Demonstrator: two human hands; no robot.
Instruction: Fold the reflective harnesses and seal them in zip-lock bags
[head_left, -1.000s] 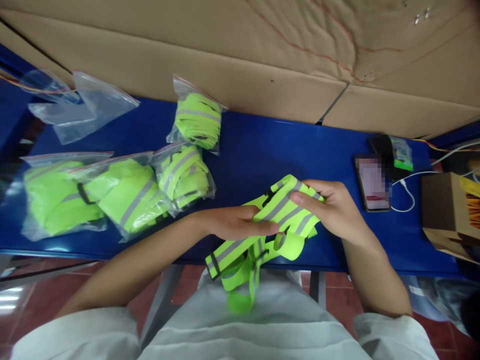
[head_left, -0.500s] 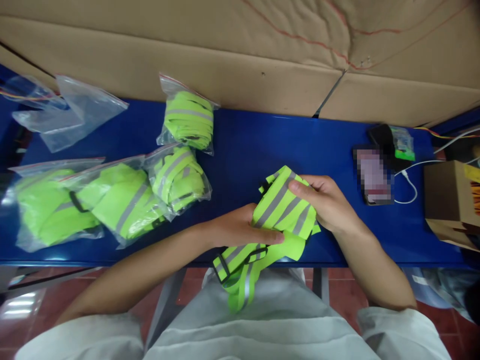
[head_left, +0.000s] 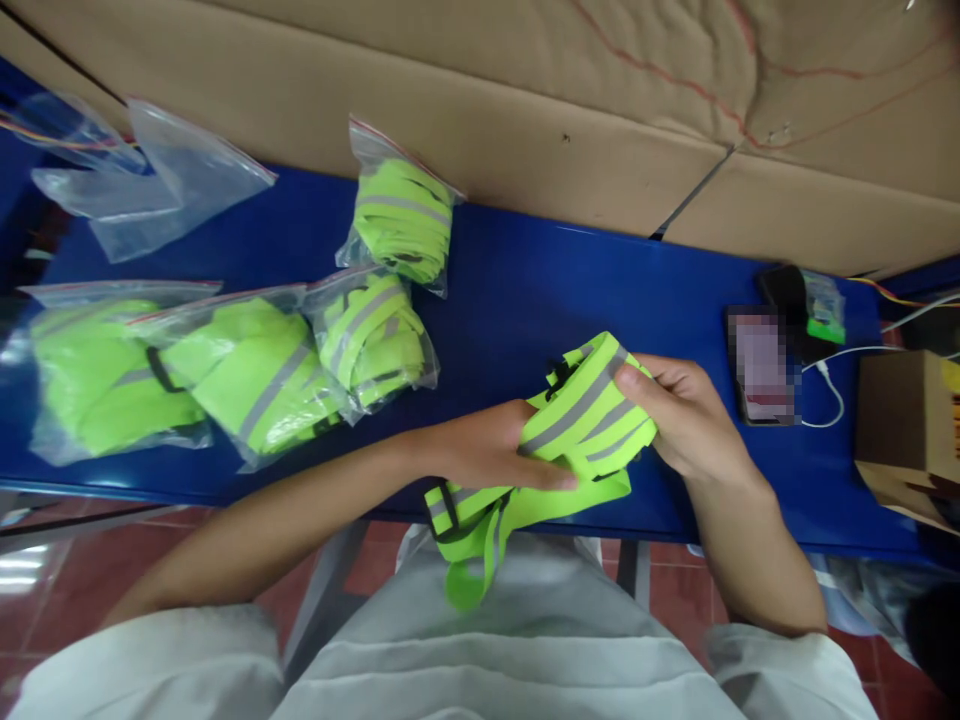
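Observation:
A neon-green reflective strap vest (head_left: 577, 420) with grey stripes and black buckles is bunched between both hands above the blue table's (head_left: 510, 300) near edge. My left hand (head_left: 487, 450) grips its lower left side, thumb laid across the fabric. Closed on its upper right end is my right hand (head_left: 686, 415), thumb on top. Loose straps (head_left: 472, 545) hang down over my lap.
Several bagged green vests (head_left: 255, 375) lie at the left, another bag (head_left: 401, 215) farther back. Empty clear bags (head_left: 142, 180) sit at the far left. A phone (head_left: 761, 365), a cable and a small cardboard box (head_left: 904, 425) are at the right. Cardboard sheets (head_left: 525, 110) line the back.
The vest has been gathered into a tighter bundle between both hands. The hanging straps are shorter and pulled closer in.

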